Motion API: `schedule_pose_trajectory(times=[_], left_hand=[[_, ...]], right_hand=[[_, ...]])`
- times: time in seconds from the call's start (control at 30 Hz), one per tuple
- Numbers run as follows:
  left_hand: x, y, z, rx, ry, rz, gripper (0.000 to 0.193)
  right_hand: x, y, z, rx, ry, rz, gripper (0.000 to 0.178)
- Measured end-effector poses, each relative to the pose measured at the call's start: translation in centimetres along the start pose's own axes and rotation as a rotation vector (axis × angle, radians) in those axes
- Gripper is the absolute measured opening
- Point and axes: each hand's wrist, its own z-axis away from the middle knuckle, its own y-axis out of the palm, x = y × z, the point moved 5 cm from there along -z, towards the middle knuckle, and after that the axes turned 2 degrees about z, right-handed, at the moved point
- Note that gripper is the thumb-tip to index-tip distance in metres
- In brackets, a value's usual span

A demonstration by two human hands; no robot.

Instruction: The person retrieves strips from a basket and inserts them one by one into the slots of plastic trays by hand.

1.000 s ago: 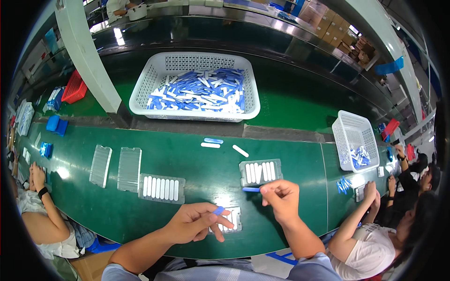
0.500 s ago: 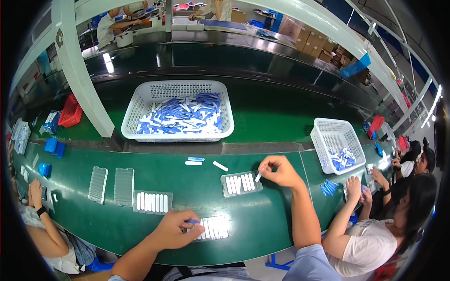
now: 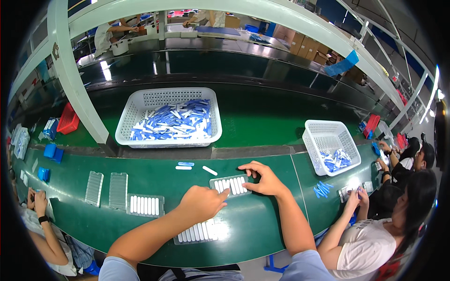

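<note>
A clear slotted tray [image 3: 224,180] holding several white round-ended sticks lies in front of me, between my hands. My right hand [image 3: 268,181] is at its right end, thumb on the edge sticks and index finger stretched away above the tray; nothing shows in its grip. From the lower left, my left hand [image 3: 202,204] reaches over with its index finger on a stick. A bit of a blue stick [image 3: 225,202] shows under its curled fingers. Below that hand lies another filled tray [image 3: 185,238], partly hidden by my forearm. A third filled tray [image 3: 146,205] is to the left.
Two unfilled clear trays [image 3: 118,191] lie farther left. Loose white sticks [image 3: 209,170] and a blue one are beyond my hands. A large white basket [image 3: 168,141] of blue and white sticks stands behind, a smaller basket [image 3: 332,147] right. Co-workers sit on both sides.
My right hand has let go of a white stick, now in the tray. My left hand has moved up and right from the lower tray to this one. The view has shifted slightly.
</note>
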Motion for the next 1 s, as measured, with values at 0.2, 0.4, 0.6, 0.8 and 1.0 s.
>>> schedule_pose_trajectory(times=[0.2, 0.4, 0.6, 0.8, 1.0], left_hand=[[-0.5, 1.0, -0.6, 0.072, -0.038, 0.073, 0.042], [-1.2, 0.4, -0.4, 0.120, -0.053, 0.084, 0.039], [-0.8, -1.8, 4.8, 0.096, -0.189, 0.289, 0.055], [1.1, -2.3, 11.7, 0.238, -0.326, 0.228, 0.081], [-0.5, -1.8, 13.6, 0.213, -0.299, 0.187, 0.055]], right_hand=[[0.2, -0.1, 0.3, -0.105, -0.095, -0.004, 0.054], [0.8, 0.2, 0.3, -0.015, -0.119, 0.080, 0.059], [1.9, 0.4, 0.9, 0.187, -0.054, 0.276, 0.069], [3.3, 1.2, 0.8, 0.250, 0.026, 0.350, 0.072], [6.9, 5.4, -0.1, 0.267, -0.080, 0.397, 0.070]])
